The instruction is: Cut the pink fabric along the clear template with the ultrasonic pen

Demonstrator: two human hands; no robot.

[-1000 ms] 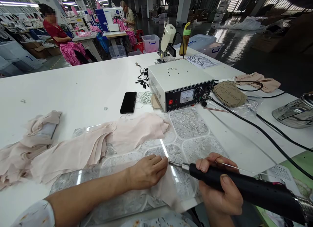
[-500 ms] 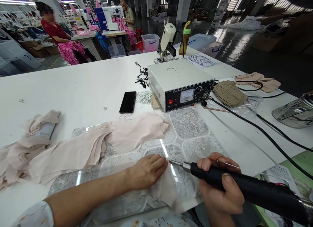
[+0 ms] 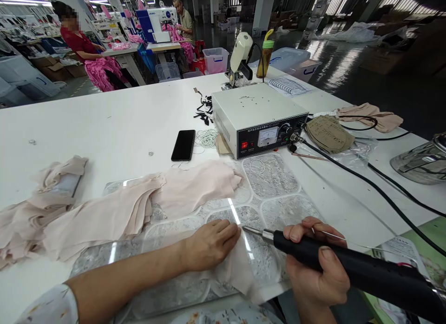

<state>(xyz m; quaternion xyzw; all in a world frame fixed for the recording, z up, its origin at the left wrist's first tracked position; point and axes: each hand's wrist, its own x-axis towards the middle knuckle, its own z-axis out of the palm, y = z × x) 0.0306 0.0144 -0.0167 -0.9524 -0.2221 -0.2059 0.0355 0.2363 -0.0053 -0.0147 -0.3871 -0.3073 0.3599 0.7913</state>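
My left hand (image 3: 209,245) lies flat, fingers together, pressing a pale pink fabric piece (image 3: 237,273) onto a clear scratched cutting plate (image 3: 272,175). My right hand (image 3: 315,268) grips a black hand-held cutter (image 3: 348,268) whose thin metal tip (image 3: 252,230) touches the fabric just beside my left fingertips. A black cable (image 3: 365,184) runs from the tool's side to a white control box (image 3: 258,117) with a dial and red switch.
A stack of pink fabric pieces (image 3: 139,205) lies left of my hands, more crumpled ones (image 3: 42,194) farther left. A black phone (image 3: 183,145), white elastic loops (image 3: 206,138), a green bottle (image 3: 264,59) and a steel pot (image 3: 421,159) stand on the white table. Other people sew in the background.
The cutter and my right hand have crept slightly to the right; my left hand stays pressed on the fabric. The view has shifted a little.
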